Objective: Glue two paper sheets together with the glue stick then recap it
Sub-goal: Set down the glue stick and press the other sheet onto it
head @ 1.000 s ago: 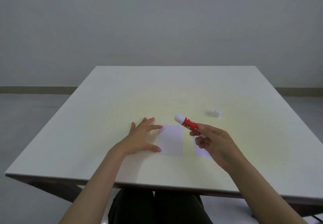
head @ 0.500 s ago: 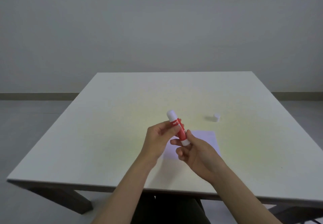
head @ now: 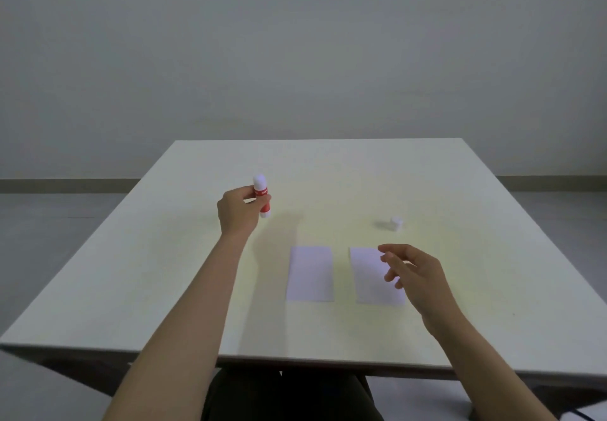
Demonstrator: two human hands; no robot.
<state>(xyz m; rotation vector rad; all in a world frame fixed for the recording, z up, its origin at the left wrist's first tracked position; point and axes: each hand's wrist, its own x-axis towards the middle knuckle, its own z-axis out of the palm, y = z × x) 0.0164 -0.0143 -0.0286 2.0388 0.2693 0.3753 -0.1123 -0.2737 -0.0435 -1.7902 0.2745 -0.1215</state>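
My left hand [head: 238, 212] holds the red and white glue stick [head: 261, 198] upright above the table's left-middle, away from the papers. Two white paper sheets lie side by side near the front: the left sheet [head: 310, 273] fully visible, the right sheet [head: 369, 276] partly covered by my right hand [head: 415, 271]. That hand hovers over the right sheet with fingers spread and holds nothing. The small white cap [head: 396, 223] sits on the table beyond the right sheet.
The white table [head: 164, 289] has its front edge close to my body and its side edges left and right. A plain wall and grey floor lie beyond it. My dark-clad lap [head: 282, 397] shows below the front edge.
The glue stick passed from my right hand to my left, which carried it up and left. My right hand let go and moved over the right sheet.
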